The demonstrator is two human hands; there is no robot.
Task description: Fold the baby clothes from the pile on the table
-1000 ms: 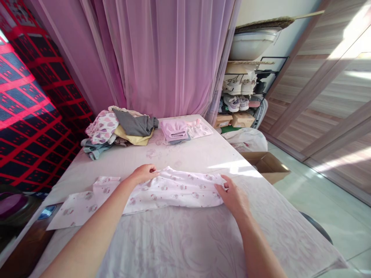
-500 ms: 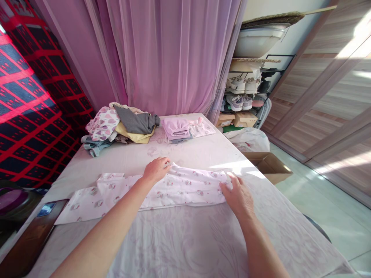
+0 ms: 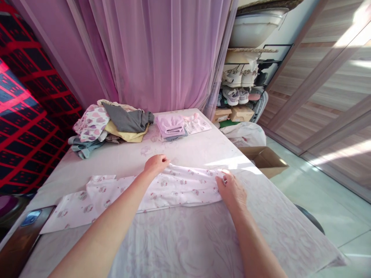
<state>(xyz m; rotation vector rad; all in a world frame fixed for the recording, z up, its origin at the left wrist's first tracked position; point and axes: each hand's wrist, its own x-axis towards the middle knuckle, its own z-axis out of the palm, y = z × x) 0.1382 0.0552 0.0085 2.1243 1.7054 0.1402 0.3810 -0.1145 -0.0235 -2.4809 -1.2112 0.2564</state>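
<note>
Room: a small, sunlit room seen from above a long table, with both forearms reaching in from the bottom edge.

Backdrop: a sheer pink curtain [image 3: 162,54] hangs behind the table, with a red-and-black patterned cloth [image 3: 26,127] on the left and light wooden sliding doors [image 3: 315,77] on the right.

Table: a long table under a pale pink tablecloth [image 3: 179,243] with a faint swirling pattern.

Main item: a pale pink printed baby garment [image 3: 179,185] lies flat across the table's near half, folded over along its right part; its print is small cat faces.

Hands: the left hand [image 3: 156,164] is curled, its fingers closed on the garment's upper edge. The right hand [image 3: 232,191] pinches the garment's right end between fingertips, partly hiding that end.

Beyond the hands: a heap of mixed clothes [image 3: 116,123] sits at the far left of the table, including a grey top [image 3: 124,119] over a yellow piece [image 3: 118,133]. A folded lilac stack [image 3: 170,126] lies just right of it.

Containers: an open cardboard box [image 3: 265,160] stands on the floor beside the table; its contents are hidden.

Hard to make out: a phone-like blue object [image 3: 31,218] sits at the lower left, cut off by shadow.
</note>
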